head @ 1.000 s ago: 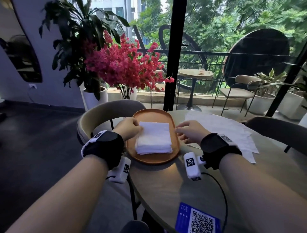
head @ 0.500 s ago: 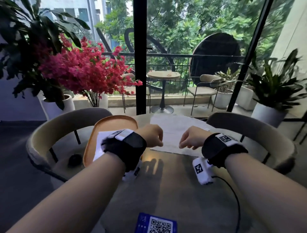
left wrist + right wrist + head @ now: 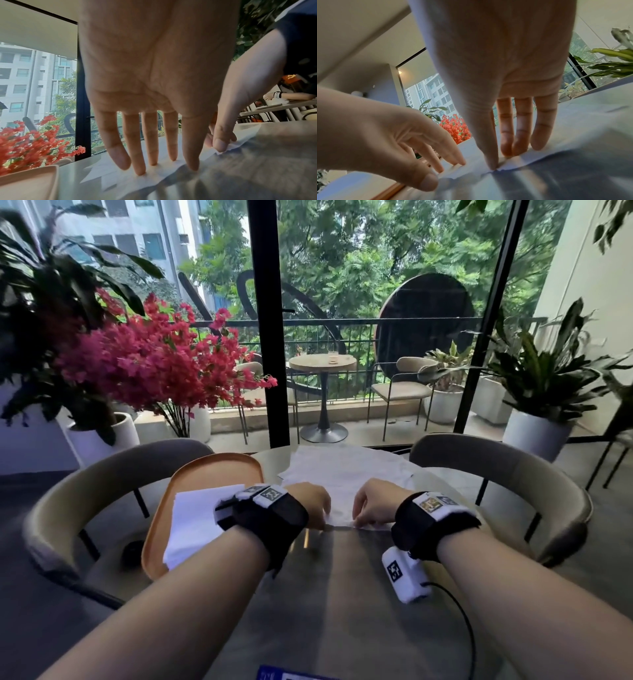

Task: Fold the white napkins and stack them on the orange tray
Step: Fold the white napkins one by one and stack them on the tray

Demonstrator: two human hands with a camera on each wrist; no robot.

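Note:
An orange tray (image 3: pixel 191 470) sits at the table's left with a stack of folded white napkins (image 3: pixel 198 522) on it. A loose pile of unfolded white napkins (image 3: pixel 346 474) lies flat in the middle of the table. Both hands are at the pile's near edge, close together. My left hand (image 3: pixel 313 508) has straight fingers, and their tips (image 3: pixel 140 171) press down on the top napkin. My right hand (image 3: pixel 370 508) pinches the same edge between thumb (image 3: pixel 221 143) and fingers, and the edge lifts slightly there (image 3: pixel 506 166).
The round grey table (image 3: pixel 342 594) has a curved chair at its left (image 3: pixel 85 484) and another at its right (image 3: pixel 513 467). A blue QR card (image 3: pixel 291 675) lies at the near edge. Pink flowers (image 3: pixel 154 364) and a glass wall stand behind.
Both hands left the tray and the folded stack, moved right to the unfolded pile and came down on its near edge. The head view swung right.

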